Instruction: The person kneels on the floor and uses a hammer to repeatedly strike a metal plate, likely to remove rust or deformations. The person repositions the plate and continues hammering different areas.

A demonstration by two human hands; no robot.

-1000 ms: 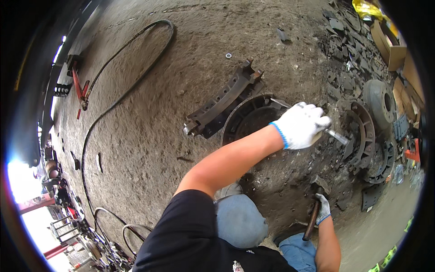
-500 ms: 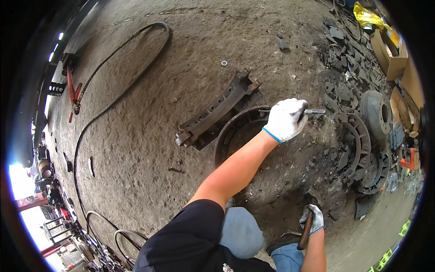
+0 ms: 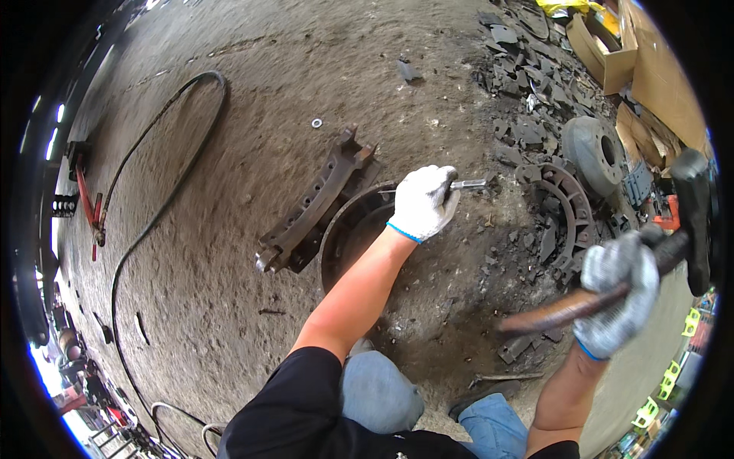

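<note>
My left hand (image 3: 422, 205), in a white knit glove with blue cuff trim, is closed around a metal punch or chisel (image 3: 470, 184). Its bright end sticks out on the right, and a thin end shows on the left above the rim of a dark curved brake part (image 3: 330, 249). My forearm partly covers that part. My right hand (image 3: 631, 315), gloved too and blurred by motion, grips a hammer (image 3: 539, 312) by its wooden handle. The dark hammer head is raised at the far right. A rusty brake shoe (image 3: 317, 195) lies left of the curved part.
Broken dark lining pieces (image 3: 527, 99) are heaped at the upper right, beside a grey drum (image 3: 592, 157), another curved shoe (image 3: 569, 199) and cardboard boxes (image 3: 612, 69). A black hose (image 3: 172, 203) curves across the left floor. A washer (image 3: 316, 123) lies beyond the shoe.
My right hand has lifted the hammer from low beside my knee up to the right. The left hand keeps its hold on the punch or chisel; the whole view has shifted.
</note>
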